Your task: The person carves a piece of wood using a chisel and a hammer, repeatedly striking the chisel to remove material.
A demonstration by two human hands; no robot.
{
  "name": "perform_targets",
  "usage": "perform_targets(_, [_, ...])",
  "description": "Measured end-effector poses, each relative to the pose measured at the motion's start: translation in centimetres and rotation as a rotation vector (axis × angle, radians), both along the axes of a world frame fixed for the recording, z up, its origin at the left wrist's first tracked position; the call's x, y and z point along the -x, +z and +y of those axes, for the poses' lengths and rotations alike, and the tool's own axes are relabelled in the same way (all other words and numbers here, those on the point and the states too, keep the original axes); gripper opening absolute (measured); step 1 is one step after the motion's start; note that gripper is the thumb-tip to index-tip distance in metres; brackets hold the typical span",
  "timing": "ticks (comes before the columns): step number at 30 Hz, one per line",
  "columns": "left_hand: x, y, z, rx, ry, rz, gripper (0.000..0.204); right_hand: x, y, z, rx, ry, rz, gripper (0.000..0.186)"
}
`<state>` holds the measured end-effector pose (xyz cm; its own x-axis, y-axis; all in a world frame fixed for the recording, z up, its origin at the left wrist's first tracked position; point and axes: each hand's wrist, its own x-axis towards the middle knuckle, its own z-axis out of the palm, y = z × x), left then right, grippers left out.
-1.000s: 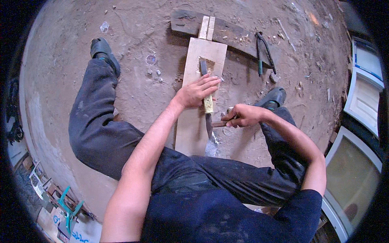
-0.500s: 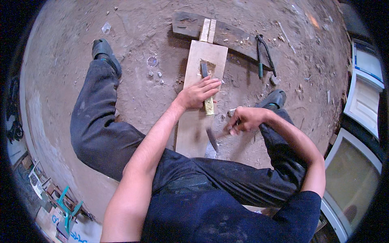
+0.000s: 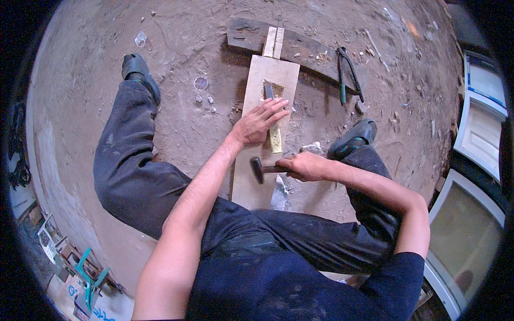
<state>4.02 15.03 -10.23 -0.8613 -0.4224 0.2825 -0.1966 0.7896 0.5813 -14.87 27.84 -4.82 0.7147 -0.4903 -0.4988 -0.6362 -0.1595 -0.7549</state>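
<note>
A pale wooden board (image 3: 248, 184) stretches away from me between my legs, a roughly cut recess (image 3: 275, 85) near its far end. Over that recess lies a chisel (image 3: 275, 140) with a yellowish handle and a dark blade. My left hand (image 3: 258, 122) holds the chisel across its middle, fingers fairly straight over it; the thumb is hidden. A hammer (image 3: 257, 170) with a dark metal head is gripped by its handle in my right hand (image 3: 306, 166). Its head hangs over the board, just nearer to me than the chisel's handle end.
The board's far end rests by a dark, weathered plank (image 3: 249, 33). Dark-jawed pincers or cutters with a green grip (image 3: 343, 92) lean on that plank at right. Wood chips and stones litter the dirt floor (image 3: 193, 134). Pale-framed panels (image 3: 471, 230) stand at right.
The hammer has come up and to the left, from beside the board to above it. My left hand's fingers have straightened and shifted slightly on the chisel.
</note>
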Motion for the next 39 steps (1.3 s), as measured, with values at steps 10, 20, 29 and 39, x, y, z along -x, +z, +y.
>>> perform_targets(10, [-0.7, -0.3, -0.3, -0.174, 0.001, 0.087, 0.059, -1.8, -3.3, 1.7, 0.415, 0.166, -0.150, 0.052])
perform_targets(20, [-1.3, -0.1, -0.7, -0.258, -0.069, 0.151, 0.061, -2.6, -3.8, 0.7, 0.796, 0.261, -0.119, 0.050])
perform_targets(29, [-0.8, -1.1, -0.2, -0.216, 0.061, 0.155, 0.050, -2.3, -2.3, -0.4, 0.877, 0.306, -0.229, 0.035])
perform_targets(39, [-0.6, -1.3, -0.3, -0.108, 0.086, 0.097, 0.027, -1.6, -0.4, -5.3, 0.911, 0.209, -0.246, 0.025])
